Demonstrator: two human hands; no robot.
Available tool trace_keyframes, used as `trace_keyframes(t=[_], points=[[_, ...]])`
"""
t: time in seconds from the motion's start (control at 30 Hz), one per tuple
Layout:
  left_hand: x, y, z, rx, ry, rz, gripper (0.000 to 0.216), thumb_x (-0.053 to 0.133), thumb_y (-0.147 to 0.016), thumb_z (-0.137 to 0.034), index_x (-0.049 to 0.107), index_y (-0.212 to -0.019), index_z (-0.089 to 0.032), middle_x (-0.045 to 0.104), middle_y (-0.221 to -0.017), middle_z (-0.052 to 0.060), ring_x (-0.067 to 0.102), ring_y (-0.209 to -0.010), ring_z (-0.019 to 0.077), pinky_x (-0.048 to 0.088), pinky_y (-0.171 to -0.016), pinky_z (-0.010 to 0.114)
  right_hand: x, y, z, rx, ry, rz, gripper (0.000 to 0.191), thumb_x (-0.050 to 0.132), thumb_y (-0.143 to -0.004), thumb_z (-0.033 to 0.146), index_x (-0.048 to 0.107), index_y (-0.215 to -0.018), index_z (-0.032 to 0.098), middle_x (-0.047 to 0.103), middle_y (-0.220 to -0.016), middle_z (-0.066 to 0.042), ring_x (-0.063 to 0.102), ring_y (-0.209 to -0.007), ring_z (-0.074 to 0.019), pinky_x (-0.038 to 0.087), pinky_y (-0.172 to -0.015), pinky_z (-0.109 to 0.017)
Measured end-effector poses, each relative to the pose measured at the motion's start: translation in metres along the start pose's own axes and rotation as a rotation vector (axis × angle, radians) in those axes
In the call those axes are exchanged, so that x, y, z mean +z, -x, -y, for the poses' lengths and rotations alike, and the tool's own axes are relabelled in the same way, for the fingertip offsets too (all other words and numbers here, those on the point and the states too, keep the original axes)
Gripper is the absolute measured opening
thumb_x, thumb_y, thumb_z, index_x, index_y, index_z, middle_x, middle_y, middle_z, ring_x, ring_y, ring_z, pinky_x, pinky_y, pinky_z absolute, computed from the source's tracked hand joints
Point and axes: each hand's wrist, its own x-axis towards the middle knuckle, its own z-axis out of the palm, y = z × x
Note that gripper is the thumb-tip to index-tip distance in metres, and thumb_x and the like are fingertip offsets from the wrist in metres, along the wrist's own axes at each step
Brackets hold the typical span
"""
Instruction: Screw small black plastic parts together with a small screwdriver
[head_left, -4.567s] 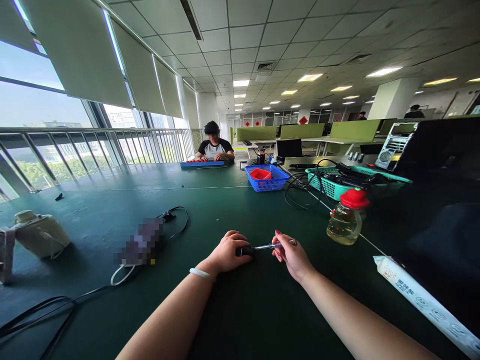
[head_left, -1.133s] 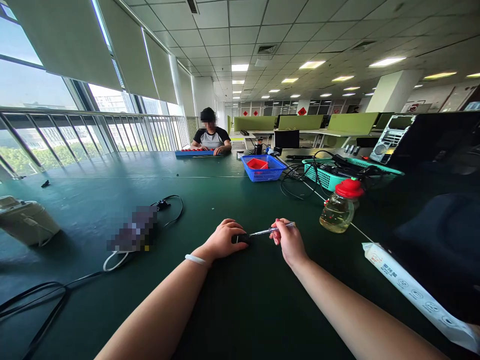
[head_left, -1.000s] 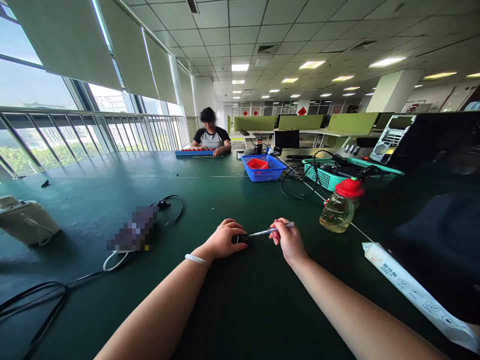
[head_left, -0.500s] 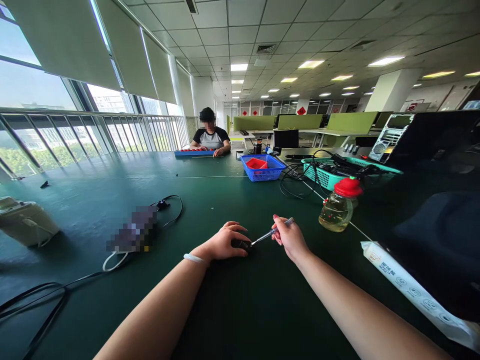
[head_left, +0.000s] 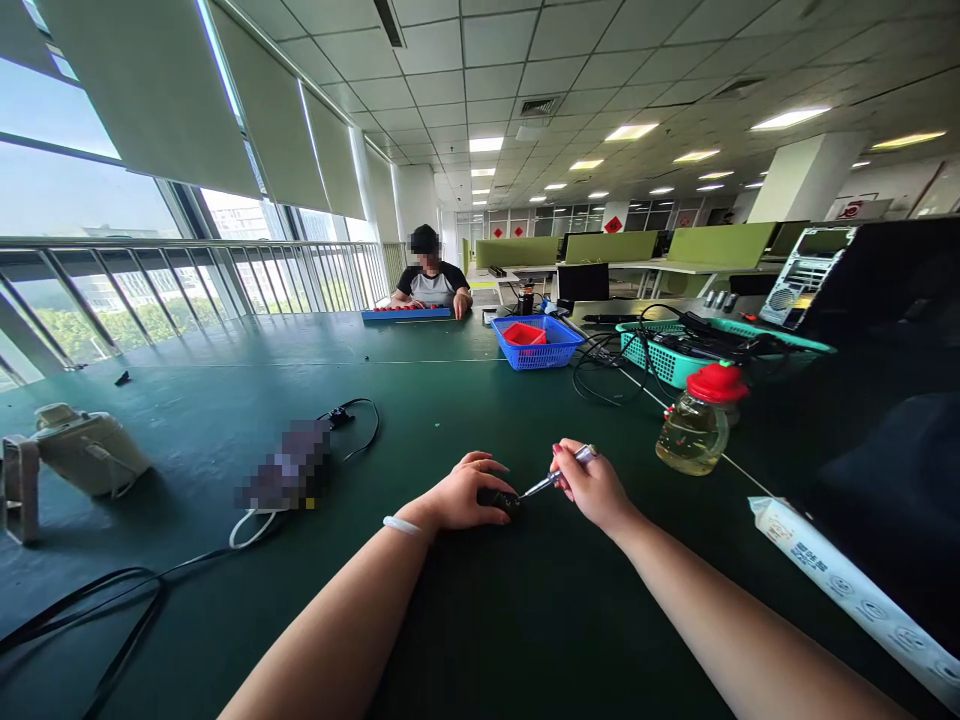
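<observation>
On the dark green table, my left hand [head_left: 469, 492] is closed around a small black rounded object [head_left: 501, 499], shaped like a computer mouse, with light markings on its exposed end. Much of it is hidden under my fingers. My right hand [head_left: 589, 485] pinches a slim screwdriver [head_left: 555, 475] with a clear handle. It slants down to the left, and its metal tip meets the right end of the black object, though the exact contact point is too small to make out.
A jug with a red lid [head_left: 697, 420] stands right of my hands, near a white packet [head_left: 847, 580]. Farther back are a blue basket [head_left: 544, 352] and a green basket [head_left: 656, 358] with cables. A pixelated item [head_left: 289, 465] lies left. Another person [head_left: 431, 280] sits opposite.
The camera view has turned slightly left, so everything sits further right in the picture. Both hands keep their holds, and the screwdriver tip stays at the black object.
</observation>
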Motion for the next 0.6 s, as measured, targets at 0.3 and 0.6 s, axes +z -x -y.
trace_keyframes(t=[0.3,0.6], points=[[-0.003,0.002,-0.005,0.026,0.008,0.017,0.045,0.084,-0.068,-0.045,0.077,-0.109,-0.03,0.062,-0.135,0.009,0.039,-0.138,0.0353,0.034,-0.114,0.052,0.0,-0.008,-0.017,0.242,-0.204,-0.086,0.053,0.071,-0.067,0.069,0.052,-0.055,0.021,0.041,-0.036,0.006,0.038,-0.03,-0.0084,0.032,-0.034,-0.022],[-0.003,0.001,-0.006,0.063,0.028,0.022,0.042,0.085,-0.066,-0.046,0.078,-0.106,-0.033,0.062,-0.134,0.007,0.04,-0.138,0.0346,0.034,-0.113,0.051,0.002,-0.004,-0.024,0.261,-0.245,-0.191,0.055,0.071,-0.069,0.069,0.05,-0.053,0.022,0.038,-0.036,0.007,0.036,-0.031,-0.0079,0.034,-0.035,-0.023]])
